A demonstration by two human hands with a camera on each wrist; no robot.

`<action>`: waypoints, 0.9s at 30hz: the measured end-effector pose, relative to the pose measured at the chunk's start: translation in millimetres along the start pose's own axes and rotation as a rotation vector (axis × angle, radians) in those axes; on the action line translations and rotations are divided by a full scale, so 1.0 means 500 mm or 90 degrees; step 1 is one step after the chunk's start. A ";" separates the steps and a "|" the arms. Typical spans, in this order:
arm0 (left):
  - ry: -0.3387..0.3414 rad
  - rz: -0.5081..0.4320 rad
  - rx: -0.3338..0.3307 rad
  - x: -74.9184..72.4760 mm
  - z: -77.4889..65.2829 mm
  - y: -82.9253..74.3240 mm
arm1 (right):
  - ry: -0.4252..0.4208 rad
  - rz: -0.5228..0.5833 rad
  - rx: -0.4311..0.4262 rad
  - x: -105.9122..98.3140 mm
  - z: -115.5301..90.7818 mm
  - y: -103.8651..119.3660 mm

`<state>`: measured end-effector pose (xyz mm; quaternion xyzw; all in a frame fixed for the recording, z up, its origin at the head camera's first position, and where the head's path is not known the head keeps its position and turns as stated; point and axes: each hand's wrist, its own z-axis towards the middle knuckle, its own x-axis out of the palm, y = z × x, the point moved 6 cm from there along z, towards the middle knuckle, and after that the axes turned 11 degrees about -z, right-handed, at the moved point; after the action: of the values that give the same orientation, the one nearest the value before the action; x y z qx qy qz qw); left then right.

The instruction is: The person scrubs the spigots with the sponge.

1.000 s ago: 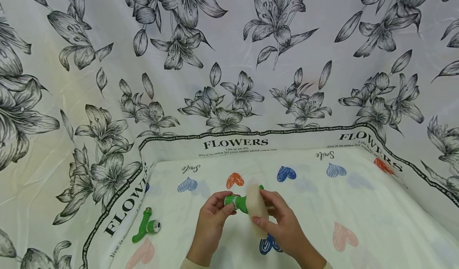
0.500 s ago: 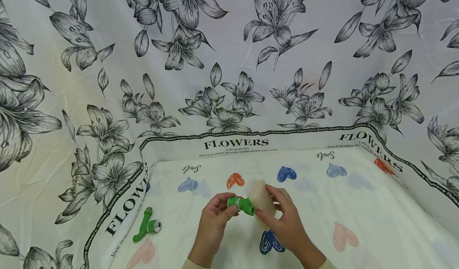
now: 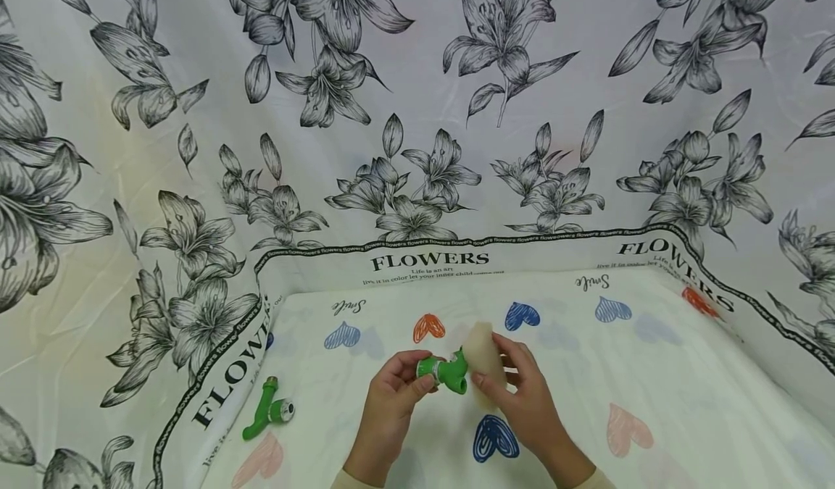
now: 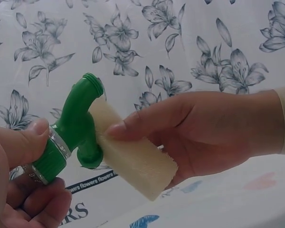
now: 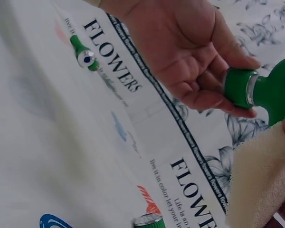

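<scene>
Fingers and thumb of my left hand (image 3: 391,391) pinch a green tap (image 3: 454,373) by its end next to the silver ring. In the left wrist view the tap (image 4: 78,111) has a threaded neck pointing up and a rounded branch pointing down. My right hand (image 3: 525,395) holds a cream sponge (image 3: 481,358) between thumb and fingers. The sponge (image 4: 137,161) overlaps the tap's right side in the left wrist view, right at its green body. Both things are held up over the cloth. Part of the sponge is hidden behind the right fingers.
A second green tap (image 3: 266,411) with a silver end lies on the white heart-print cloth (image 3: 554,358) at the left. A green piece with a silver rim (image 5: 149,220) shows at the bottom of the right wrist view. Flower-print curtains (image 3: 417,185) surround the cloth at the back and sides.
The sponge has shifted right and slightly up, uncovering more of the tap. The tap has turned, so its branched end now shows. Both hands keep their holds.
</scene>
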<state>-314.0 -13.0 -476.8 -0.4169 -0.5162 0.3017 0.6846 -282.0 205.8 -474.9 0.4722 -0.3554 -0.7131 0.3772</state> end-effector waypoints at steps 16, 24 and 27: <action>-0.038 -0.061 -0.049 0.002 -0.004 0.022 | 0.072 0.172 0.004 0.021 -0.016 0.021; -0.031 0.009 -0.061 0.006 -0.003 0.044 | 0.143 0.176 -0.023 0.036 -0.034 0.059; -0.013 0.021 -0.050 0.009 -0.005 0.042 | 0.125 0.148 -0.039 0.033 -0.034 0.063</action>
<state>-310.1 0.2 -493.4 -0.4489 -0.5274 0.2966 0.6576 -263.8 174.2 -459.3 0.4834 -0.3469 -0.6256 0.5046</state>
